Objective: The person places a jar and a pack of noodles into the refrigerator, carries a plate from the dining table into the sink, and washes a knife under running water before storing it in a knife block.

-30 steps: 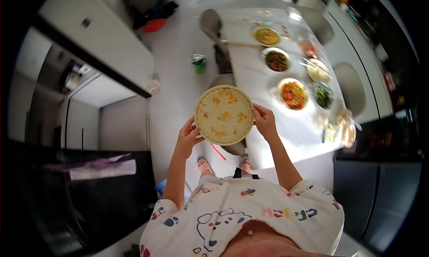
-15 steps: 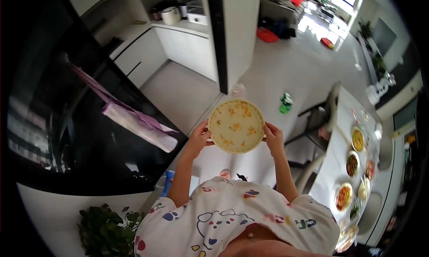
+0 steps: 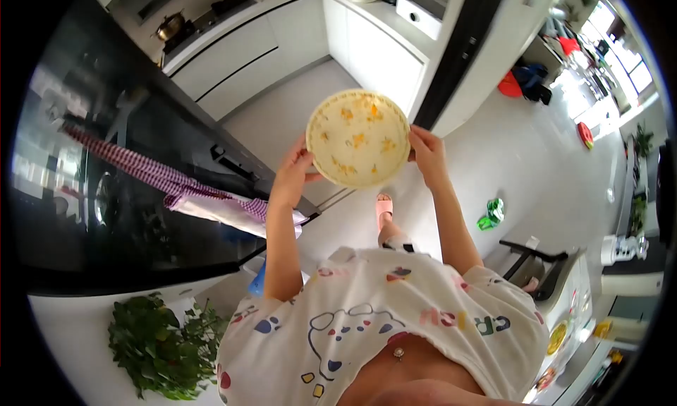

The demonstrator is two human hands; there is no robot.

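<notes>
A round pale-yellow dish (image 3: 358, 139) with orange flower-like patches and a patterned rim is held out in front of my body. My left hand (image 3: 290, 174) grips its left side, fingers curled at the edge. On the opposite side, my right hand (image 3: 428, 155) is closed on the rim. Part of the fingers of both hands is hidden behind or under the dish. Below it, a foot in a pink sandal (image 3: 384, 207) steps on the floor.
Ahead is a kitchen with white cabinets (image 3: 377, 46) and a pot (image 3: 170, 26) by the stove. A dark sliding-door frame (image 3: 462, 53) stands right of the dish. A checked apron (image 3: 211, 205) hangs left. Chair (image 3: 529, 258), dining table (image 3: 582, 286) and green item (image 3: 491, 214) are right.
I have turned left and moved toward the kitchen, dish still in both hands. The doorway is nearer, and the dining table has shifted to the lower right. A sandaled foot has come forward.
</notes>
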